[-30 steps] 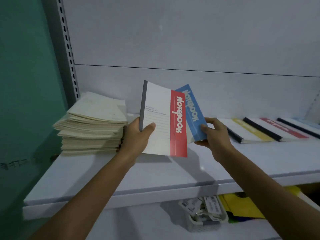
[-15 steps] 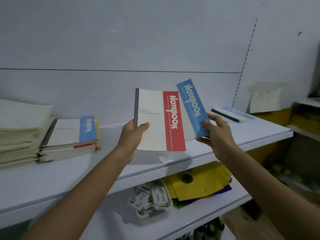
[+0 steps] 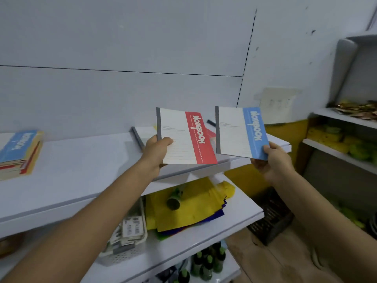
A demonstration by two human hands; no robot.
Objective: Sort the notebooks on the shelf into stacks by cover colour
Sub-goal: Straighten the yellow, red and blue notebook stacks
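Note:
My left hand [image 3: 156, 153] grips a white notebook with a red band [image 3: 186, 136] by its lower left corner, held upright above the white shelf [image 3: 85, 176]. My right hand [image 3: 273, 162] holds a white notebook with a blue band [image 3: 240, 132] by its lower right corner, level with the red one and a small gap to its right. A mixed stack of notebooks [image 3: 19, 153] with a blue-banded one on top lies at the shelf's left end. Behind the held notebooks, more notebooks [image 3: 140, 134] lie flat on the shelf, mostly hidden.
The lower shelf [image 3: 240, 213] holds yellow and blue sheets [image 3: 189, 209], a dark bottle and a white basket of tags [image 3: 130, 233]. Green-capped bottles [image 3: 206, 262] stand below that. A second rack [image 3: 342, 152] with yellow-green goods is at the right, a dark crate [image 3: 271, 221] on the floor.
The two notebooks, earlier overlapped, are now separated side by side. My view has swung right, so the mixed stack sits at the far left and the right-hand rack has come into sight.

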